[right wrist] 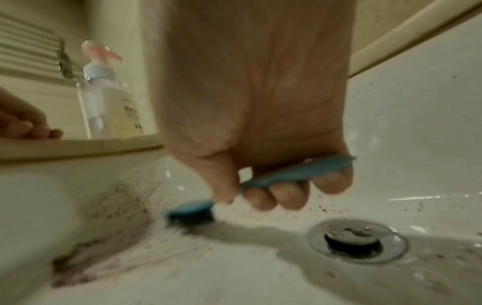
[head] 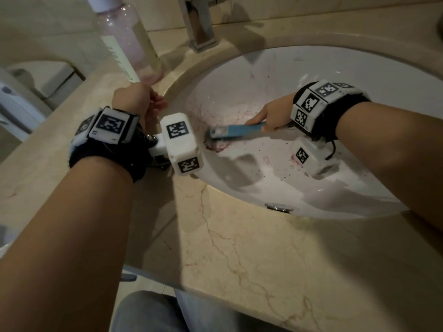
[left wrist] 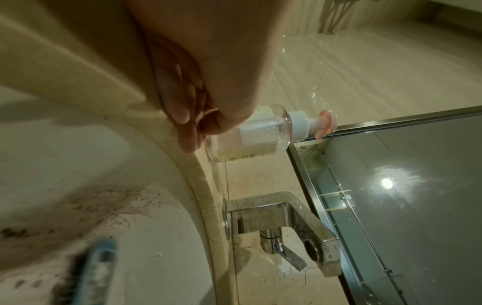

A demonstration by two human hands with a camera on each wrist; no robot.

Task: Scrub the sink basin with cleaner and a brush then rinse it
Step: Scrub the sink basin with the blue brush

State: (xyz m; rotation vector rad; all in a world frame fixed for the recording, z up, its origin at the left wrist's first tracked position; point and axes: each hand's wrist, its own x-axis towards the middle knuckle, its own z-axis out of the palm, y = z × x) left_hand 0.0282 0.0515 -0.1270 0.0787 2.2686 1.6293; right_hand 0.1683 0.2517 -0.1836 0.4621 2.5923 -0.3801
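Note:
The white sink basin (head: pixel 335 75) (right wrist: pixel 417 123) carries a reddish-purple smear (head: pixel 215 146) (right wrist: pixel 73 268) and dark specks on its left wall. My right hand (head: pixel 263 121) (right wrist: pixel 260 185) grips the handle of a blue brush (head: pixel 237 130) (right wrist: pixel 190 212), thumb on top, fingers curled beneath. The dark bristles press on the basin at the edge of the smear. The brush head (left wrist: pixel 99 272) is blurred in the left wrist view. My left hand (head: pixel 148 104) (left wrist: pixel 190 128) rests on the counter rim beside the basin, fingers loosely curled, holding nothing.
A clear pump bottle (head: pixel 129 44) (left wrist: pixel 260 136) (right wrist: pixel 109 103) stands on the marble counter (head: pixel 239 248) just beyond my left hand. The chrome faucet (head: pixel 199 27) (left wrist: pixel 281 216) rises behind the basin. The drain (right wrist: pixel 357 239) lies right of the brush. A mirror (left wrist: pixel 404 196) backs the counter.

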